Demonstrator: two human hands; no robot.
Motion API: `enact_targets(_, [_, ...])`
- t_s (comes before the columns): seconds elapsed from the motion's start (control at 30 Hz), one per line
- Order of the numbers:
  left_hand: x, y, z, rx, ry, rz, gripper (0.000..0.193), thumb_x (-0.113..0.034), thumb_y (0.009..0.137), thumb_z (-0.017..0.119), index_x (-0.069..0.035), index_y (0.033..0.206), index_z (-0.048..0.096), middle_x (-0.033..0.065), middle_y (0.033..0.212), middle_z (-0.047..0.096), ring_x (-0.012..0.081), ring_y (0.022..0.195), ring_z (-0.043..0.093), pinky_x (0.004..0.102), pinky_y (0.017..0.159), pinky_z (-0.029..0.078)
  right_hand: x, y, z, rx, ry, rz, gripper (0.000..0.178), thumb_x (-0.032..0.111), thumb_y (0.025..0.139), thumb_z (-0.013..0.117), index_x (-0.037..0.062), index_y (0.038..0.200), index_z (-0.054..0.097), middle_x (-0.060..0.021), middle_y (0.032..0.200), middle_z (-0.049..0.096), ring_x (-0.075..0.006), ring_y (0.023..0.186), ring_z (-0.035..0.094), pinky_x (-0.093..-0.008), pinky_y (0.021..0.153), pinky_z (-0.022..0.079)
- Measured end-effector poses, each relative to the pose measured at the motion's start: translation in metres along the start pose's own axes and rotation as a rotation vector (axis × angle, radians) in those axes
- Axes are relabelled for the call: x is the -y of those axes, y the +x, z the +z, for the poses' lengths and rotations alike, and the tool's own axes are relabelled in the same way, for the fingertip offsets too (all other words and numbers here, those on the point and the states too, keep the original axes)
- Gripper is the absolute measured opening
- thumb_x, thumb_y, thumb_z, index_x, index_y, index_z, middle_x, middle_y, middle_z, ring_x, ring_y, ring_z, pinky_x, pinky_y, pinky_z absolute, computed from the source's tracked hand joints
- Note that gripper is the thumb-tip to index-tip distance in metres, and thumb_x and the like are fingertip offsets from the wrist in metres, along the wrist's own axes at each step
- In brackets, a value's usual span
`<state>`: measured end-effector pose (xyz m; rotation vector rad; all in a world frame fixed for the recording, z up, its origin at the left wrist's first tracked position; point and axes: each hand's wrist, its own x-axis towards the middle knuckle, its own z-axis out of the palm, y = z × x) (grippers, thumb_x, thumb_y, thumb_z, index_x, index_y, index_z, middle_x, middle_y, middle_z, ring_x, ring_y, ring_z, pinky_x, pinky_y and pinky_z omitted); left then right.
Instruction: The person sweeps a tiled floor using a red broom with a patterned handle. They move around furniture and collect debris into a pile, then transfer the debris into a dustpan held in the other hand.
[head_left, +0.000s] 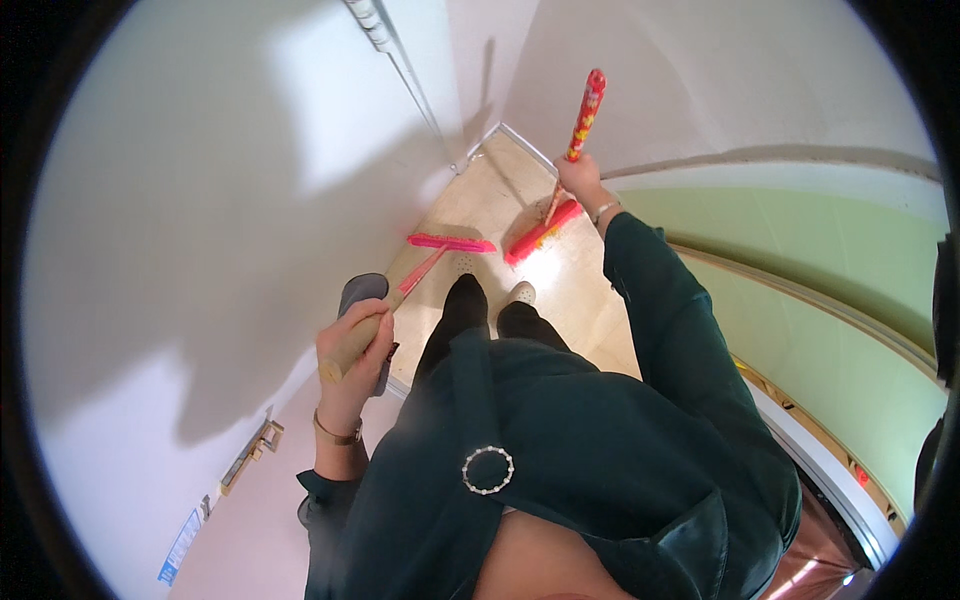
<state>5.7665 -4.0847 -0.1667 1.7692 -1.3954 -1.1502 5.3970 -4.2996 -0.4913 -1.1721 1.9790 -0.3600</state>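
My left hand [352, 358] grips the wooden handle of a pink dustpan [450, 243], whose pan end hangs low over the beige floor [560, 280]. My right hand [580, 180] holds the red patterned handle of a pink broom [541, 232]. The broom's bristle head rests on the floor just right of the dustpan. My feet in light shoes [521, 292] stand right behind both tools. I wear a dark green top and black trousers.
A white wall [200, 200] stands close on the left, and another wall meets it in a narrow corner ahead. A green curved wall or railing [820, 280] runs along the right. A door with a brass latch [255, 450] is at lower left.
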Motion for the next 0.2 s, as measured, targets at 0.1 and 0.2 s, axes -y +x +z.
enact_targets(0.1, [0.004, 0.005, -0.011, -0.032, 0.053, 0.117, 0.006, -0.005, 0.092, 0.067, 0.001, 0.094, 0.067, 0.0042, 0.072, 0.063, 0.0083, 0.057, 0.057, 0.0230, 0.056, 0.045, 0.043, 0.034, 0.017, -0.079, 0.120, -0.003, 0.036, 0.033, 0.078, 0.066, -0.0023, 0.085, 0.071, -0.0256, 0.078, 0.070, -0.0386, 0.086, 0.072, -0.0470, 0.075, 0.056])
enact_targets(0.2, [0.010, 0.009, -0.023, -0.022, 0.064, 0.095, 0.006, -0.005, 0.093, 0.066, -0.001, 0.096, 0.068, 0.0040, 0.072, 0.063, 0.0098, 0.057, 0.059, 0.0232, 0.056, 0.046, 0.067, 0.052, 0.025, -0.110, 0.256, 0.006, 0.036, 0.032, 0.079, 0.066, -0.0029, 0.084, 0.071, -0.0259, 0.075, 0.070, -0.0374, 0.086, 0.073, -0.0471, 0.074, 0.057])
